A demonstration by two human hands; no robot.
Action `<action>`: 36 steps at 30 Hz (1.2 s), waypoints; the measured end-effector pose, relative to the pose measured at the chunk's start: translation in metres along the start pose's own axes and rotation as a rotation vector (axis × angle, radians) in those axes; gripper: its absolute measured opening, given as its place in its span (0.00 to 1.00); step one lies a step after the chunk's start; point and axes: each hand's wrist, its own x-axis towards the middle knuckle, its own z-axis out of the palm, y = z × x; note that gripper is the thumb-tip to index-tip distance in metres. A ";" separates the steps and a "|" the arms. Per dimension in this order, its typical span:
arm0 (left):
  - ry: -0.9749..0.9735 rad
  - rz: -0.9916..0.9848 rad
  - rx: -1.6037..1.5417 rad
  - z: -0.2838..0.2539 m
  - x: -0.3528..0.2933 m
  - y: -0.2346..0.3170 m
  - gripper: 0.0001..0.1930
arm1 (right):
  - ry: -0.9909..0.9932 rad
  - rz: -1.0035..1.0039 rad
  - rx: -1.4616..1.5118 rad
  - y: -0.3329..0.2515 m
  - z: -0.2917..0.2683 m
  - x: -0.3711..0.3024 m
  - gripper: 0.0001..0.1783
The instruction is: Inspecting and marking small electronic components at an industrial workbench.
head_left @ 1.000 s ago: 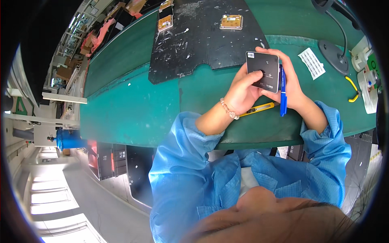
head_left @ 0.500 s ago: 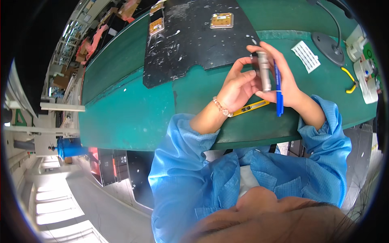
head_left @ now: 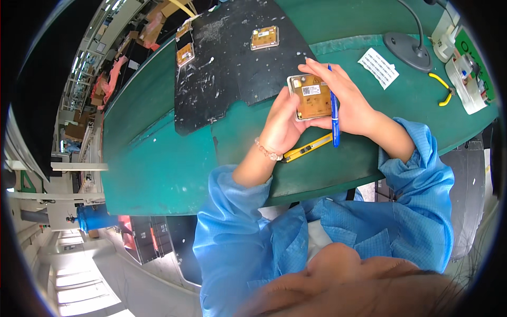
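Observation:
A square module point(head_left: 315, 107) with an amber face, a small white label and a pale rim is held up over the table, its face turned toward me. My left hand point(head_left: 281, 122) grips its left edge, thumb along the side. On the opposite edge my right hand point(head_left: 353, 101) is closed round it, and a blue pen point(head_left: 335, 122) is tucked upright in that same hand. Below the hands, a yellow utility knife point(head_left: 308, 148) lies on the green tabletop, near my left wrist. The fingers behind the module are hidden.
A black board point(head_left: 216, 79) bears a similar module point(head_left: 264, 38) and two more at its left edge. To the right are a label sheet point(head_left: 378, 68), a lamp base point(head_left: 406, 52), yellow-handled pliers point(head_left: 441, 90) and a white holder point(head_left: 465, 87) with small items.
The module has turned from edge-on to showing its amber, labelled face. Both hands stay on it. The view has shifted, so the table items appear farther left.

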 end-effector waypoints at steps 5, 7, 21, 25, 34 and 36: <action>0.118 0.098 0.077 -0.004 -0.005 0.007 0.19 | 0.006 -0.049 -0.046 0.002 -0.006 0.001 0.60; 0.158 0.122 0.068 -0.003 -0.006 0.008 0.17 | -0.024 -0.021 -0.053 0.003 -0.008 0.002 0.61; 0.213 0.045 0.190 -0.011 0.000 0.008 0.20 | -0.080 -0.053 -0.082 0.009 -0.009 0.003 0.53; 0.238 0.080 0.280 -0.021 -0.011 0.003 0.20 | -0.016 -0.146 0.047 0.017 0.005 -0.004 0.56; 0.224 0.055 0.313 -0.014 -0.004 0.001 0.20 | 0.064 -0.141 0.032 0.005 -0.008 -0.009 0.56; 0.246 0.047 0.323 -0.016 -0.005 0.002 0.20 | 0.117 -0.161 0.028 0.005 -0.007 -0.009 0.55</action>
